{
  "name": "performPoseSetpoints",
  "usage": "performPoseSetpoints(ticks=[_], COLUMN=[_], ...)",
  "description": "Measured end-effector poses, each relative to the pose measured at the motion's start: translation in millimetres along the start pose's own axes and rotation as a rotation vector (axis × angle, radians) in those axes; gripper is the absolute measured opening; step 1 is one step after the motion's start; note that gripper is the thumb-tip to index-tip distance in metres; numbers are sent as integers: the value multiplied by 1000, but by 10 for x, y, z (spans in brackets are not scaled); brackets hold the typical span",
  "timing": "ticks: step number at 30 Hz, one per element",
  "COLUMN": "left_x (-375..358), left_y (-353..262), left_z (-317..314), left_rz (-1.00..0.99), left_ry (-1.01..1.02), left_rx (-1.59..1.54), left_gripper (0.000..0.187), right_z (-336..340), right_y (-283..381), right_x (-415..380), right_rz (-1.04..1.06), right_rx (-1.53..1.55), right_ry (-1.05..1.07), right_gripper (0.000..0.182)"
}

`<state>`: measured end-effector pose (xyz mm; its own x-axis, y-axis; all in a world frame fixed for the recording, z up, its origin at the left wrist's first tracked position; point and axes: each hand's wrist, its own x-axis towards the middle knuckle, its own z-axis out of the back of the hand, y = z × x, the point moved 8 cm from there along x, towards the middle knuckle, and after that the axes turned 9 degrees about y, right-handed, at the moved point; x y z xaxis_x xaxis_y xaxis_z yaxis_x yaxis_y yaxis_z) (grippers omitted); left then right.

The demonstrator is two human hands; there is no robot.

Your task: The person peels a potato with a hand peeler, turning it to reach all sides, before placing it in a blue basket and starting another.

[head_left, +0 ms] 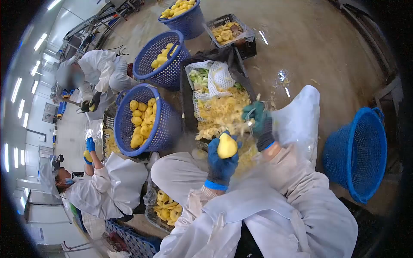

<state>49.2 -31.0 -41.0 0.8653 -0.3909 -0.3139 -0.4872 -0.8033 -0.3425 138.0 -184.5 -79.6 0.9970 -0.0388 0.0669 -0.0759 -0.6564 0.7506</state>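
Observation:
My left hand (221, 161), in a blue glove, is closed around a peeled yellow potato (227, 146) held up in front of my lap. To its right is my right hand (258, 118), in a dark green glove and smeared by motion. Its fingers look curled around something small with a shiny tip, too blurred to name. Below both hands, a black-lined crate (187, 101) holds a heap of yellow peelings (221, 112), white foam netting (220, 77) and green leafy scraps (199, 79).
Blue baskets of peeled potatoes (165, 124) (161, 81) (189, 23) stand left and beyond. A blue basket (355, 155) is at right. Black crates of yellow pieces (228, 32) and peelings (167, 206) sit nearby. Two co-workers (101, 185) (101, 71) work at left.

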Motion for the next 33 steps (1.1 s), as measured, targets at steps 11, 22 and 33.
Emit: performPoseSetpoints(ticks=[11,22,33], left_x=[-143,-157,-47], left_y=[-278,-235,81], left_z=[-365,-360,-184], left_rz=[-469,-416,93], left_ry=[249,346,352], left_rx=[1127,1138,-225], left_gripper=[57,58,48], right_z=[-472,-512,-459], right_y=[293,179,354], right_x=[-120,-113,-92], right_rz=[-149,-132,-19], right_rx=[-98,70,162], right_ry=[-26,39,4], right_gripper=[39,30,31])
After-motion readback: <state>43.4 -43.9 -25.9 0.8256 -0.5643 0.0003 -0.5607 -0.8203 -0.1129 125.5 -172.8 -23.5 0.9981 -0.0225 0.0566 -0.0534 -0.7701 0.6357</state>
